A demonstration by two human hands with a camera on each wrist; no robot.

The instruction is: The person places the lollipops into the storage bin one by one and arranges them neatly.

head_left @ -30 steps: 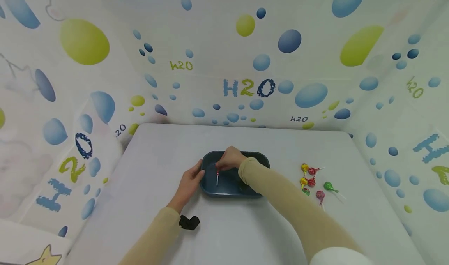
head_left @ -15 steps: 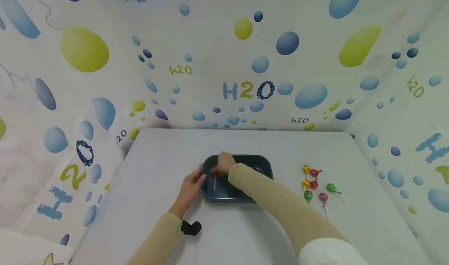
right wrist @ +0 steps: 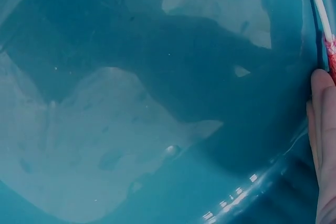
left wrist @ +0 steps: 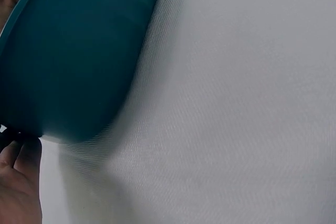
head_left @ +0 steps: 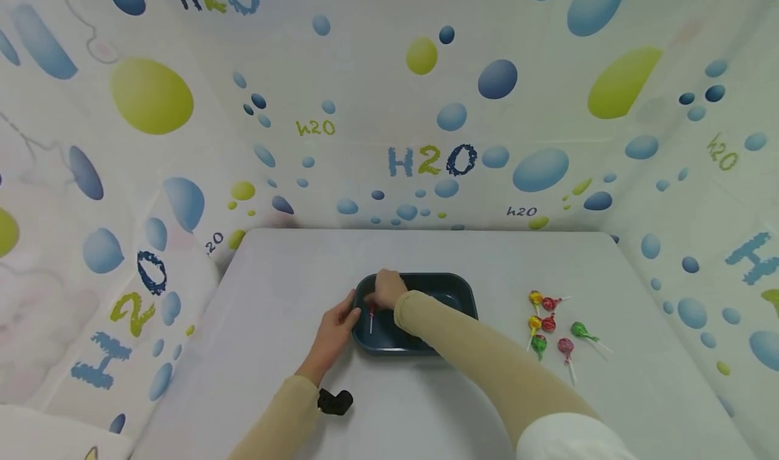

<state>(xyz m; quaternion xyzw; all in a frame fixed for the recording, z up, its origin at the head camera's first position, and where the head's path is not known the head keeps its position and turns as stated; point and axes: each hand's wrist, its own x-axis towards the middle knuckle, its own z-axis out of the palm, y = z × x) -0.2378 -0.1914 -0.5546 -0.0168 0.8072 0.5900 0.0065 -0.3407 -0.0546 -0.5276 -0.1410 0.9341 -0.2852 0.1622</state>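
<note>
A dark blue-green tray (head_left: 447, 291) stands on the white table. At its left end my left hand (head_left: 331, 331) grips the rim; in the left wrist view those fingers (left wrist: 23, 166) meet the tray's corner. My right hand (head_left: 387, 289) is inside the tray, near the left end, holding a red-wrapped lollipop (head_left: 372, 311) by its head. The lollipop's white stick points toward the near side. In the right wrist view the lollipop (right wrist: 331, 51) lies low against the tray bottom, its head partly hidden by the fingers. Only bare tray floor (right wrist: 157, 103) shows beside it.
Right of the tray, several wrapped lollipops lie loose: yellow ones (head_left: 535, 298), red ones (head_left: 550, 304), green ones (head_left: 579, 329) and a pink one (head_left: 566, 347). A black wrist camera (head_left: 335, 402) sits at my left wrist. A patterned backdrop (head_left: 365, 108) rises behind the table.
My right hand has carried the red lollipop leftward and lower within the tray. My left hand keeps its grip on the rim. The whole head view has shifted slightly down.
</note>
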